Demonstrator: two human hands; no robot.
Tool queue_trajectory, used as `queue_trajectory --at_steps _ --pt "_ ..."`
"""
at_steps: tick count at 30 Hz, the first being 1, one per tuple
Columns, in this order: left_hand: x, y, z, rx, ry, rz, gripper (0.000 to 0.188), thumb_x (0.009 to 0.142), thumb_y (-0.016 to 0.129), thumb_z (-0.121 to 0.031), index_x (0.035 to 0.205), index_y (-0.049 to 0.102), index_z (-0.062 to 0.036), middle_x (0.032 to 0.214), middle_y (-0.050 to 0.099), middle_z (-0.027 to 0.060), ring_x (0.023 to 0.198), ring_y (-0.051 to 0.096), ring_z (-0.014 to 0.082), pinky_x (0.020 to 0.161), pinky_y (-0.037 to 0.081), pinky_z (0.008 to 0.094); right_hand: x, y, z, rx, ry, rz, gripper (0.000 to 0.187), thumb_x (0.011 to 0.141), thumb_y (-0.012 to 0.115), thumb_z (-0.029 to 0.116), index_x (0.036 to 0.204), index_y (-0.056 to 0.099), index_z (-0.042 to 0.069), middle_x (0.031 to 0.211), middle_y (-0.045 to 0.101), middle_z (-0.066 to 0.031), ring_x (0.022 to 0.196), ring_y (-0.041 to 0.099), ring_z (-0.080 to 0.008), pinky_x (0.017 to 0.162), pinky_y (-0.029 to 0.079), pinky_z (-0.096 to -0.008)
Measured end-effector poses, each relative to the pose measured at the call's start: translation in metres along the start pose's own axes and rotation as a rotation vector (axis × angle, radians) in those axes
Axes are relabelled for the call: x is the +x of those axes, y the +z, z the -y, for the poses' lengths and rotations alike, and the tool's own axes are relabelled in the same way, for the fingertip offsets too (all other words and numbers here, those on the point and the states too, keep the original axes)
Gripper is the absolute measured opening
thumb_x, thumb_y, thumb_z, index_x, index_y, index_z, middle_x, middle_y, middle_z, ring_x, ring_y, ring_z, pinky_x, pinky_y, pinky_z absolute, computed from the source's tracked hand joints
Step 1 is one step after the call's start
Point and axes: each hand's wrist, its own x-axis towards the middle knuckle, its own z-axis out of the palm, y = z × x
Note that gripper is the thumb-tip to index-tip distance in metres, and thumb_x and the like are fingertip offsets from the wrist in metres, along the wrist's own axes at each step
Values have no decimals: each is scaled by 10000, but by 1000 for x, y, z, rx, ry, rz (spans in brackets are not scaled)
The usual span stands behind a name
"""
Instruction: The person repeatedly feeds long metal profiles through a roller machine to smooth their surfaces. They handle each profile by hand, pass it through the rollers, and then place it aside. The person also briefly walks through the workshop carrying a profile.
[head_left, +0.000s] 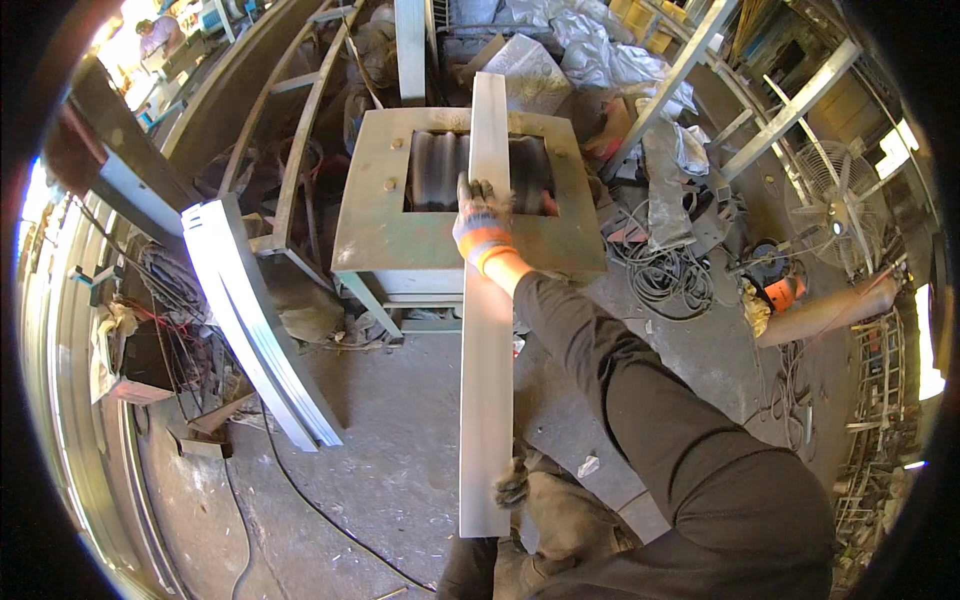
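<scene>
A long, flat, silver-grey metal bar runs away from me across a worn green metal machine. It lies over the machine's square opening, where a dark roller-like surface shows on both sides. My right hand, in a grey and orange glove, is on top of the bar at the opening's near edge, thumb along its left side. Its outer fingers are slightly blurred. At the near end, my left hand, darkly gloved, has its fingers curled around the bar's right edge; its palm is hidden under the bar.
Several shiny metal strips lean to the left of the machine. A dark cable crosses the floor. Coiled cables and a standing fan are at right, with silvery sheeting behind. Another person is far off at upper left.
</scene>
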Motion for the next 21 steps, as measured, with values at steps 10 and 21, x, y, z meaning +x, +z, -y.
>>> queue_trajectory --at_steps 10,21 --pt "-333 -36 204 85 134 -205 592 1174 552 -508 1514 564 -24 908 772 100 742 766 229 679 669 374 -338 -55 107 90 -16 -68 681 1036 608 339 1683 539 137 1708 589 -141 1641 467 -307 1289 255 -781" --pt "-496 98 330 709 294 -985 746 1149 545 -656 1518 611 -11 1216 812 149 1043 797 296 899 674 450 -562 -76 154 1679 725 206 778 892 966 151 1552 565 56 1283 748 -92 1099 739 -202 916 626 -367"
